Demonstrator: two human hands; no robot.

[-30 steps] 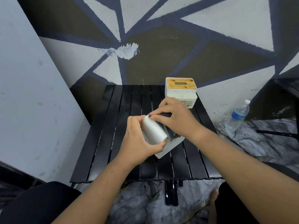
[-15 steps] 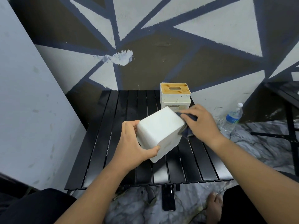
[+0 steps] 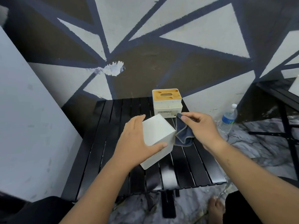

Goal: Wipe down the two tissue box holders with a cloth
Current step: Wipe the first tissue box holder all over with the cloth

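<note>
my left hand (image 3: 135, 143) grips the plain white holder (image 3: 157, 135), tilted over the black slatted desk (image 3: 113, 126). my right hand (image 3: 202, 128) pinches the dark blue cloth (image 3: 183, 135) just beside it. the second holder (image 3: 167, 102), cream with a wooden slotted lid, stands behind.

Casual home corner: geometric painted wall (image 3: 161, 70), marble-pattern floor (image 3: 258, 152), slatted table (image 3: 113, 126).
</note>
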